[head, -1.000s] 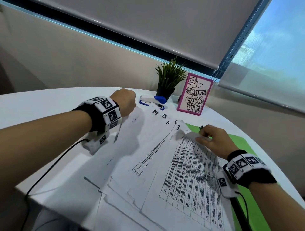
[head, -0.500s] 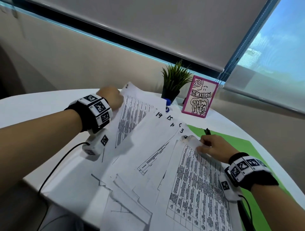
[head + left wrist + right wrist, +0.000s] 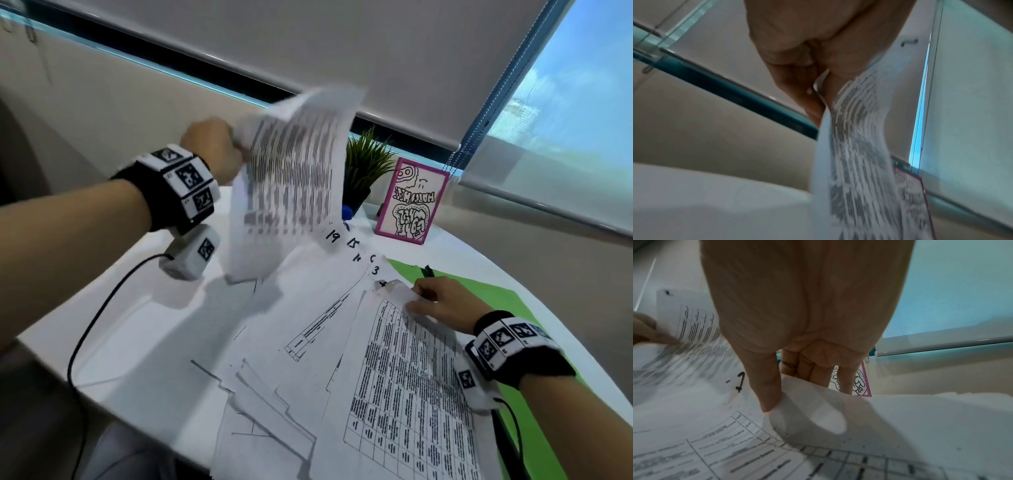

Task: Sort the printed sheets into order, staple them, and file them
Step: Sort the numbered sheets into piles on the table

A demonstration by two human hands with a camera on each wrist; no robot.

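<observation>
My left hand (image 3: 233,145) pinches one printed sheet (image 3: 291,178) by its edge and holds it in the air over the table's far left; it is motion-blurred. The left wrist view shows that hand (image 3: 821,99) with fingers and thumb pinching the sheet (image 3: 859,162). Several more printed sheets (image 3: 308,318) lie fanned on the table, with handwritten numbers at their top corners. My right hand (image 3: 419,298) pinches the curled top corner of the tabled sheet (image 3: 411,377) at the front right. In the right wrist view, the thumb (image 3: 766,386) presses on that corner (image 3: 818,410).
A green folder (image 3: 479,298) lies under the sheets at the right, with a black pen (image 3: 427,270) on it. A blue stapler (image 3: 347,212) peeks out behind the lifted sheet. A potted plant (image 3: 366,164) and a pink-framed card (image 3: 412,200) stand at the back. A black cable (image 3: 96,318) crosses the white table (image 3: 137,335).
My left hand has lifted one sheet off the fanned pile and raised it high to the left. My right hand has stayed at the tabled sheet's top corner.
</observation>
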